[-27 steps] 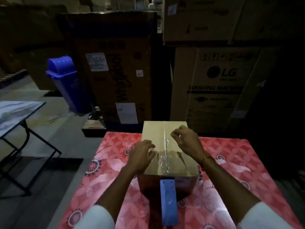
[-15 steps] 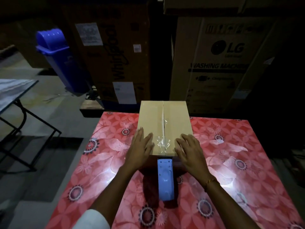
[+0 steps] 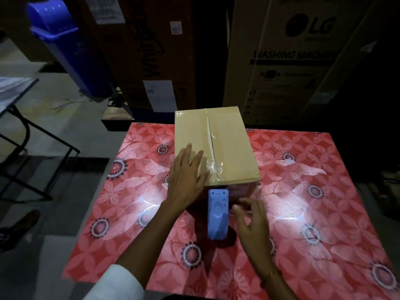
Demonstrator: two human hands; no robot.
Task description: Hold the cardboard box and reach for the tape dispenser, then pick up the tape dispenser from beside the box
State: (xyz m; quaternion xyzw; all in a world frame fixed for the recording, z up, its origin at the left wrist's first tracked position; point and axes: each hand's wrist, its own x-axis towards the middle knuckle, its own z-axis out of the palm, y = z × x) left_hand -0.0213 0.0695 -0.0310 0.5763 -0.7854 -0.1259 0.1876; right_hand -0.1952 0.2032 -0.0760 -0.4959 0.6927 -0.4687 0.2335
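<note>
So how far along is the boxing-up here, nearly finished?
Partly. The cardboard box has its flaps closed, and clear tape covers only the near end of the seam; the far stretch looks bare. The left hand rests flat on the lid, while the right hand hovers beside the blue dispenser without gripping it. Taping the remaining seam seems left.

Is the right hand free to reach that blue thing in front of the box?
Probably yes: the right hand hovers just beside the blue device, holding nothing, with nothing between them.
</note>
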